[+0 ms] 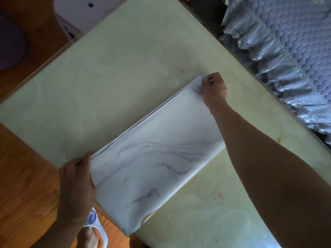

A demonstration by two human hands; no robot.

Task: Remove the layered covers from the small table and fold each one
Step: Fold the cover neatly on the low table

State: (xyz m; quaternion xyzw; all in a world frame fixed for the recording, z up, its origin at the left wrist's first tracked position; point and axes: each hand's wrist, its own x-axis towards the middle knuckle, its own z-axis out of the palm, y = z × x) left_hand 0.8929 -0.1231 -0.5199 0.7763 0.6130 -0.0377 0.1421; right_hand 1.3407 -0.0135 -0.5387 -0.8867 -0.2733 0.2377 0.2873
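Observation:
A white marble-patterned cover (152, 167) lies folded into a long layered strip across the pale yellow-green table top (107, 77). Its stacked edges face the far left. My right hand (213, 90) pinches the strip's far corner. My left hand (77, 185) grips the near-left end at the table's edge, thumb on top. The strip's near end hangs a little over the table's edge.
A bed with a blue-grey ruffled quilt (286, 51) runs along the table's right side. A white cabinet (86, 13) stands beyond the far corner. Wooden floor (26, 194) lies to the left. My foot in a white slipper (95, 228) shows below the table's edge.

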